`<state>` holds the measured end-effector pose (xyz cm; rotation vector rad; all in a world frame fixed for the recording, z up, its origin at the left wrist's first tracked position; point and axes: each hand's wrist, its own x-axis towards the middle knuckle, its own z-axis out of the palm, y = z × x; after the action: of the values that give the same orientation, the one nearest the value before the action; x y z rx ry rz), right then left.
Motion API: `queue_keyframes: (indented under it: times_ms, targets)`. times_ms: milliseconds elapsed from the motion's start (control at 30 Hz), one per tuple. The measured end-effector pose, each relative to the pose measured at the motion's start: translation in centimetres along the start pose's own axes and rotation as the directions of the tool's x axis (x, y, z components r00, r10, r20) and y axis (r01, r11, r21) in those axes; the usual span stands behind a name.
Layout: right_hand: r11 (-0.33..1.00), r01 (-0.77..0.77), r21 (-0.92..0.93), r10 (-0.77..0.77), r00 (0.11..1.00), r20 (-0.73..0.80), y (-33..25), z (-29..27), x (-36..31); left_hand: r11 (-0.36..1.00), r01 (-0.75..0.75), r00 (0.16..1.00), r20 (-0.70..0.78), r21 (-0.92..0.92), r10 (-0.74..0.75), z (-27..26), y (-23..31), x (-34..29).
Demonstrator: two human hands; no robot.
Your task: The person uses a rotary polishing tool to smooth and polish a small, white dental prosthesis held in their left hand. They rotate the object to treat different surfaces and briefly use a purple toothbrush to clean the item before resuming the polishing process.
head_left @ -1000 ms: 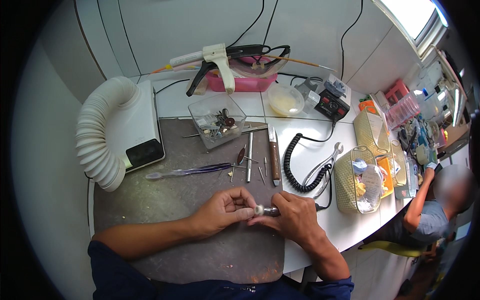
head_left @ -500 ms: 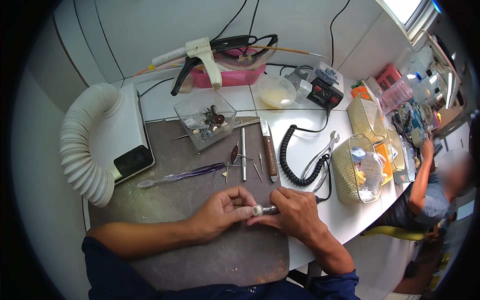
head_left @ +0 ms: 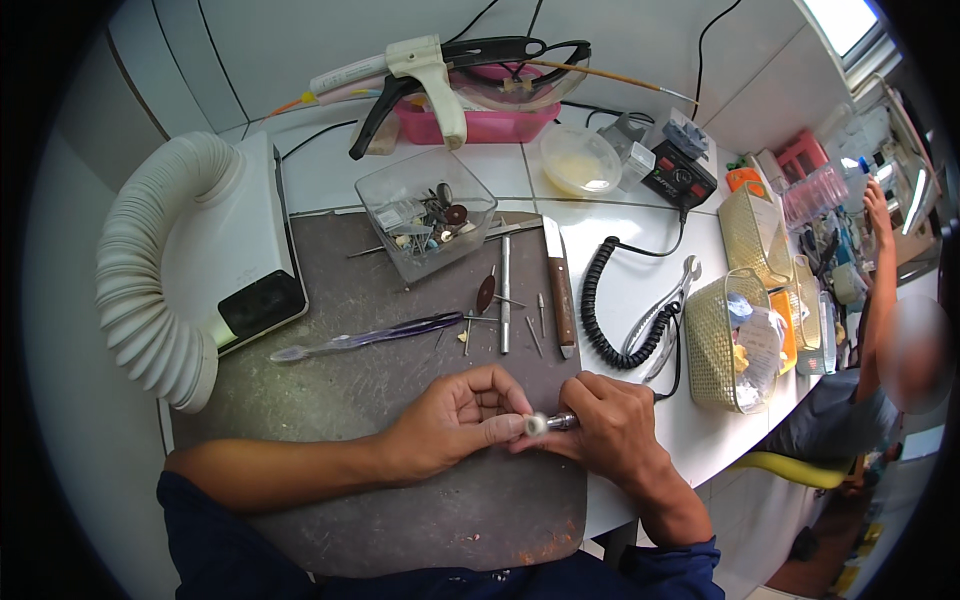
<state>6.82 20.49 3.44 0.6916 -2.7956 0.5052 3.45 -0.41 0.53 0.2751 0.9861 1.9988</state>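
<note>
Both hands are closed on one small white round wheel [head_left: 536,424]: it is pinched by the left hand [head_left: 455,418], while its metal handpiece [head_left: 562,421], lying left-to-right, is gripped by the right hand [head_left: 610,428].

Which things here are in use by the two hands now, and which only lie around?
In use:
left hand
right hand
small white wheel
metal handpiece

Lying around:
purple toothbrush
wooden-handled knife
clear tray of burs
coiled black cord
white ribbed hose
</note>
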Motion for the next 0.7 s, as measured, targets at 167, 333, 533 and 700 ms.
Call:
queue_keyframes:
  times_ms: [167, 333, 533, 700]
  targets:
    - [1.000, -0.005, -0.011, 0.005, 1.000, 0.005, -0.11, -0.20, 0.08, 0.999, 0.020, 1.000, -0.005, 0.028, -0.020, 0.09, 0.21, 0.03]
    - [1.000, 0.000, -0.017, 0.000, 1.000, -0.010, -0.18, -0.26, 0.12, 0.999, 0.023, 1.000, -0.008, 0.038, -0.023, 0.00, 0.26, 0.06]
    - [1.000, -0.027, -0.012, 0.027, 0.999, -0.024, 0.17, -0.29, 0.12, 0.998, 0.022, 1.000, -0.019, 0.052, -0.021, -0.28, -0.06, -0.05]
    - [1.000, -0.016, -0.021, 0.015, 1.000, -0.011, 0.08, -0.27, 0.05, 0.997, 0.042, 0.999, -0.012, 0.068, -0.041, -0.33, 0.00, -0.09]
